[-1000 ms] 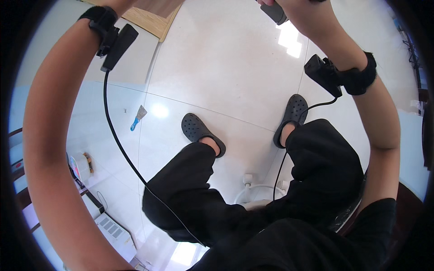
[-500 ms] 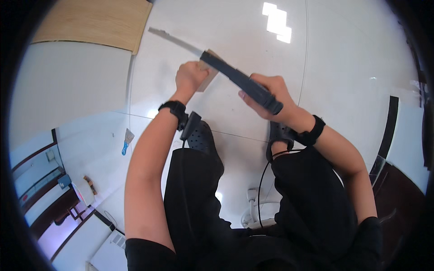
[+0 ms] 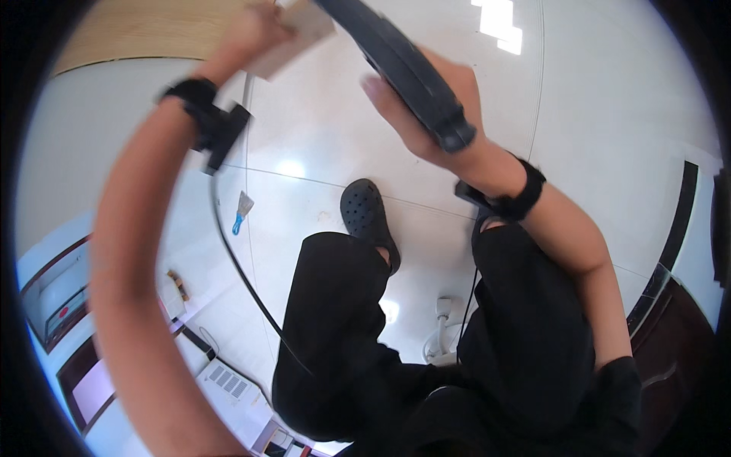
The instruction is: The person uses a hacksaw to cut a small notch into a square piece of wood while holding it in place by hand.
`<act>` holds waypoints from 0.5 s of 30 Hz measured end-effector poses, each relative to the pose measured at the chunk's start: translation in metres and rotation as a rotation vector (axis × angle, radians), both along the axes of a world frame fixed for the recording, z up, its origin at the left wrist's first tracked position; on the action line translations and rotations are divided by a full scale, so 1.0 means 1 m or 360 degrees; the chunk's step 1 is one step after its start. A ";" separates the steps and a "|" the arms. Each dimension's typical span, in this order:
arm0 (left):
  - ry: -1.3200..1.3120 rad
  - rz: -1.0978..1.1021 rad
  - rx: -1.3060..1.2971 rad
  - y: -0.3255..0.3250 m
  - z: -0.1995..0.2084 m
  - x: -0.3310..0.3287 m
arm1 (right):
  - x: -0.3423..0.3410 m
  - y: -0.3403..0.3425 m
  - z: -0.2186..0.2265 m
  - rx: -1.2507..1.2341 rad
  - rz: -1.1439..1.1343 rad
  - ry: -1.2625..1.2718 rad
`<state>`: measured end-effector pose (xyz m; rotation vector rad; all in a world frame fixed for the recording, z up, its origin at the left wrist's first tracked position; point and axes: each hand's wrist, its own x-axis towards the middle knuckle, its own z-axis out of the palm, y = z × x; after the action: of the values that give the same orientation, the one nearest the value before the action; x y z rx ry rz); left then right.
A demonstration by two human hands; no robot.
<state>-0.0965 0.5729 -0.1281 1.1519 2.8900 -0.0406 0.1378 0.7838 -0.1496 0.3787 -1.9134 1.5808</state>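
My right hand [image 3: 438, 114] is closed around the black handle of a long tool [image 3: 403, 68], which runs up and left out of the top of the picture; its blade end is out of view. My left hand [image 3: 255, 34] is raised at the top edge and grips a flat light-brown block [image 3: 301, 34], right beside the tool. Both wrists wear black bands with small black units; a black cable [image 3: 228, 251] hangs from the left one. Motion blur smears the left hand.
Below are my black-trousered legs and a black clog [image 3: 369, 217] on white floor tiles [image 3: 609, 114]. A blue-handled scraper [image 3: 240, 213] lies on the floor at left. A wooden board [image 3: 145, 30] sits top left, a white power strip [image 3: 232, 381] lower left.
My arms came together from a wide spread a second ago. Since half a second ago both hands have lifted, with the tool and block, closer to the camera and toward the top edge.
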 end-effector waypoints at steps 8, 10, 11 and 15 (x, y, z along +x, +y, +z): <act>0.0932 -0.0086 -0.0305 0.005 0.212 -0.024 | -0.060 -0.031 0.103 -0.0639 0.0178 0.0712; 0.1078 -0.0081 -0.0363 0.015 0.241 -0.010 | -0.075 -0.032 0.115 -0.0688 0.0232 0.0994; 0.1094 -0.0065 -0.0383 0.018 0.243 -0.010 | -0.069 -0.028 0.116 -0.0583 0.0199 0.0923; 0.0863 0.0084 -0.0078 0.003 0.197 -0.035 | -0.039 0.000 0.107 -0.0349 0.0139 0.0671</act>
<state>-0.1314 0.5755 0.0686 1.2117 3.3482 -0.4939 0.0988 0.7840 -0.0430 0.6495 -1.4084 1.5960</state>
